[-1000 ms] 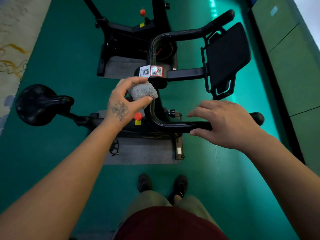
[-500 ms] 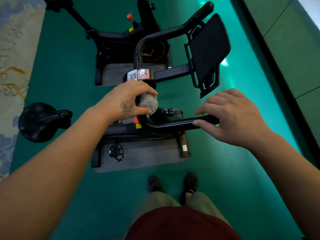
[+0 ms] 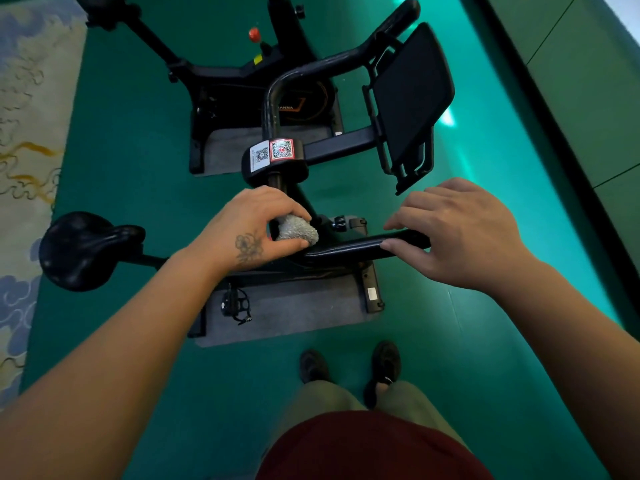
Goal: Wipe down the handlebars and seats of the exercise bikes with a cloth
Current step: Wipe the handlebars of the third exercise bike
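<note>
Because the cloth (image 3: 298,231) is soft and light, the left hand (image 3: 249,226) bunches it against the handlebar (image 3: 349,249), while the right hand (image 3: 457,233) loosely curls round the hard bar.

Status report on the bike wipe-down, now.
Left hand grips cloth at near handlebar bend. Right hand steadies bar. Seat untouched. Nothing blocking.
</note>
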The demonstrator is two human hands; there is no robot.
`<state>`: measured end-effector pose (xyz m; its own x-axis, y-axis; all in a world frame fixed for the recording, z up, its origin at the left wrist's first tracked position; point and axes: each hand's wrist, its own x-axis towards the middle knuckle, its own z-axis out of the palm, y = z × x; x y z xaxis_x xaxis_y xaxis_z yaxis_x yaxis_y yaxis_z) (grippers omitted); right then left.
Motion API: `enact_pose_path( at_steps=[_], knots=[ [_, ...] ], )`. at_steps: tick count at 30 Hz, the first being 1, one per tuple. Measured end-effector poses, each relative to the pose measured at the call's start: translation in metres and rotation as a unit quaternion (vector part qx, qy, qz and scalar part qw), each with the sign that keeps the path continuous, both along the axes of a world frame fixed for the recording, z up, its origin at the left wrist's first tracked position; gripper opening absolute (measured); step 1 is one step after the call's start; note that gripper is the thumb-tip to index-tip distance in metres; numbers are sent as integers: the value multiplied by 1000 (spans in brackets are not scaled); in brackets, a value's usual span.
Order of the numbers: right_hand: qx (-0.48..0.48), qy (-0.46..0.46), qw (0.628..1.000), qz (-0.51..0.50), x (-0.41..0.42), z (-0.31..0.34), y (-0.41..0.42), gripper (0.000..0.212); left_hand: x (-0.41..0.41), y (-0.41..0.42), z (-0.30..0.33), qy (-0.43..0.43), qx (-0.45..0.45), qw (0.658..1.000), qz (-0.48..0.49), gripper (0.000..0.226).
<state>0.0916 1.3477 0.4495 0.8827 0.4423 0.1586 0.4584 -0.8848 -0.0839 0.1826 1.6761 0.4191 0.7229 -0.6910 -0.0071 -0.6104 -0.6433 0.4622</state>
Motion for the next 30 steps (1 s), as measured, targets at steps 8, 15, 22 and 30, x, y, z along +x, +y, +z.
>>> enact_pose_path(
  at_steps=[8,15,22,30],
  knots=[
    [-5,-3,1000,7,0,-1,0,36,8,0,8,-3,26,1000,9,48],
    [-4,6,1000,7,0,-1,3,36,-33,-12,1,7,3,998,55,46],
    [-10,14,1000,10,0,2,2,36,-22,-1,7,3,-8,998,64,39],
    [-21,23,999,6,-1,1,2,37,-35,-13,4,-25,29,998,52,40]
  ],
)
